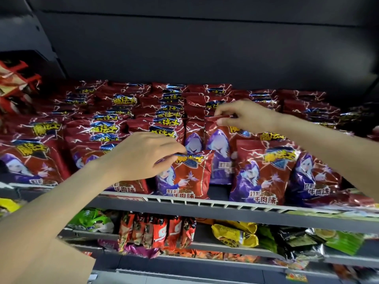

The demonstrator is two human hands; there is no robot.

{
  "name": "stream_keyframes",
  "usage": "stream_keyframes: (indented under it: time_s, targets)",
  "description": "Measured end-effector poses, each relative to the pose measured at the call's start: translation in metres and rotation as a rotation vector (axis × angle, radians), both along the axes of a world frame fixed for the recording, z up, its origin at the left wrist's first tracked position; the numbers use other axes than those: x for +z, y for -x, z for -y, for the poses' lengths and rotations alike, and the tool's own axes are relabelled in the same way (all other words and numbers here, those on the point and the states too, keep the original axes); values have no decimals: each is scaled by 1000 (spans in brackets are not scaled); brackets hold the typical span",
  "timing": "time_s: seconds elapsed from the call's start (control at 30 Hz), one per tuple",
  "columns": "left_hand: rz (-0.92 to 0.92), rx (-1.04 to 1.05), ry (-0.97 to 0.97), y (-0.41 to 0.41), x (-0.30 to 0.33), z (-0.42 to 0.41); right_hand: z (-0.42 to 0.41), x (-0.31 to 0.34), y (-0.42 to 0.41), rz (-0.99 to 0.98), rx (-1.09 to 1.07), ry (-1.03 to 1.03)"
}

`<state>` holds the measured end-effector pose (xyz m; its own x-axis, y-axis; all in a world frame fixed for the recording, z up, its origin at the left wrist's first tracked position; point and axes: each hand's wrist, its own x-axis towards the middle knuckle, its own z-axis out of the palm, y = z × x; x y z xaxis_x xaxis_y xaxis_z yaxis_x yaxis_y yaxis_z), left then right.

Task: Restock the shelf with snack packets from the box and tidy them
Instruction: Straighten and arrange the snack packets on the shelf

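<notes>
1. At your far left, red snack packets (30, 156) stand in rows running back to the dark rear panel (184, 58) of the shelf (205, 210); their bottoms sit right behind the white front rail (225, 203).
2. Your left hand (143, 154) reaches in from the lower left, fingers curled over the top edge of the front packet (184, 177), pinching it near its left corner. That packet stands upright at the rail, touching the row behind it.
3. Just right of that packet there is a dark gap (219, 191) on the shelf floor, between it and the next front packet (260, 177); this is the only open floor visible along the front edge.
4. Behind the gap stands a taller packet (219, 152). Your right hand (244, 117) comes in from the right and pinches its top seam between thumb and fingers.
5. To the right, more packets lean close together up to the frame edge.
6. Above the rows, there is open room under the upper shelf.
7. Below the rail, the lower shelf (225, 247) holds mixed green, orange and yellow packets (233, 234).
</notes>
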<state>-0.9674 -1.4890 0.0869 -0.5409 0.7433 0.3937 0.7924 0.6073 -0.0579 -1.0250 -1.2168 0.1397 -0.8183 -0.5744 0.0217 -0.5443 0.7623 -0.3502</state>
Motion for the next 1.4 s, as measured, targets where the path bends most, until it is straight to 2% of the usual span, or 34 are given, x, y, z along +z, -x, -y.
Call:
stream_keyframes:
  time_s: [0.07,0.17,0.27,0.37,0.47,0.63,0.77,0.9,1.07,1.3,1.4]
  targets:
    - [22,13,5,2,-1,0,13,-11,-2,-133,-86,80]
    - [34,-10,1,2,2,0,38,-25,-10,-197,-84,106]
    - [3,-58,53,1,5,-2,50,-27,-14,-94,-30,29]
    - [1,-55,67,2,7,-2,41,-18,-12,-2,10,-174]
    - [13,-63,40,4,7,-2,35,-26,-6,-106,41,-347]
    - [8,-65,33,7,5,-2,38,-58,-14,-319,63,-380]
    - [0,-60,34,9,3,-1,41,-58,-30,-316,-32,-420]
    - [-27,-43,39,11,1,0,44,-58,-35,-521,-48,-465]
    - [-55,-27,32,12,2,0,46,-61,-29,-634,-63,-549]
    - [-88,9,102,15,0,1,40,-46,-31,-588,-72,-614]
    - [-47,4,104,16,2,1,36,-45,-31,-541,-99,-656]
